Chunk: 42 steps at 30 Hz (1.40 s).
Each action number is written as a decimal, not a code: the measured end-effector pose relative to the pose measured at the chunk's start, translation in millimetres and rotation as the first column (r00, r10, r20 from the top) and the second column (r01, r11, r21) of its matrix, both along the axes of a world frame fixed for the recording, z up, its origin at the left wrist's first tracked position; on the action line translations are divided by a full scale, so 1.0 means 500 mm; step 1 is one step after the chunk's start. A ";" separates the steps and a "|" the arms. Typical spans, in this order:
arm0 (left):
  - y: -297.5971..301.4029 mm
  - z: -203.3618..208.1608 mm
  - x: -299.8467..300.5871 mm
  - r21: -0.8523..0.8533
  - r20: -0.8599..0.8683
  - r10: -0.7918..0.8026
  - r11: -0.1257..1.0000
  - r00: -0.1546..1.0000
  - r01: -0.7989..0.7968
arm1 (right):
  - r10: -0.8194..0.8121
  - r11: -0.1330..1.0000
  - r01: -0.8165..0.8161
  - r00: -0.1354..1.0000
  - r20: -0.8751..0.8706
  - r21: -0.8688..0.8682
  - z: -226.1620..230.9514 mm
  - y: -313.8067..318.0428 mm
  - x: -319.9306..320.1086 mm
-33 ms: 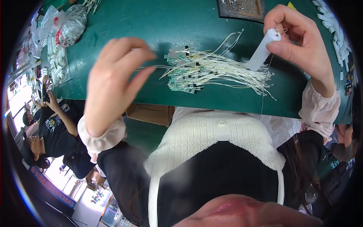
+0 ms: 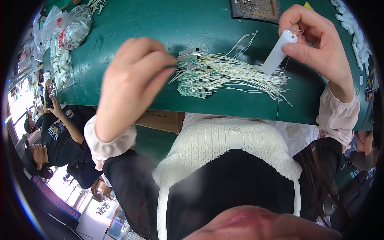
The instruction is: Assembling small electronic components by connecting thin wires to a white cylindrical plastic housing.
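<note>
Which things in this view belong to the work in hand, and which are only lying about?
Work in hand:
white tube, in the right hand
pale wires with green boards, beside the left hand

Apparently just lying about:
plastic bags, upper left
dark tray, top edge
cardboard box

left grip half-curled, right grip bent inward, pinching
</note>
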<state>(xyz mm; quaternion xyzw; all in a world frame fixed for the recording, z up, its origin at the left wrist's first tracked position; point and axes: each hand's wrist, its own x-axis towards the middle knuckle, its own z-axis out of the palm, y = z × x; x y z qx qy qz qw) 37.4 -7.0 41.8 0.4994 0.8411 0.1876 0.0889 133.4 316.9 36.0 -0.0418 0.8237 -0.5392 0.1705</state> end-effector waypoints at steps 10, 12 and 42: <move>0.097 -0.067 0.016 0.017 -0.012 -0.278 0.960 0.960 0.278 | -0.067 0.993 0.070 0.997 0.030 -0.099 -0.005 0.010 0.011; 0.094 -0.052 0.017 0.015 -0.013 -0.276 0.961 0.961 0.277 | -0.080 0.989 0.083 0.996 0.033 -0.122 -0.011 0.013 0.017; 0.207 -0.027 -0.043 -0.036 0.800 -0.061 0.988 0.596 0.150 | 0.196 0.744 0.043 0.940 0.280 -0.667 -0.051 0.004 0.005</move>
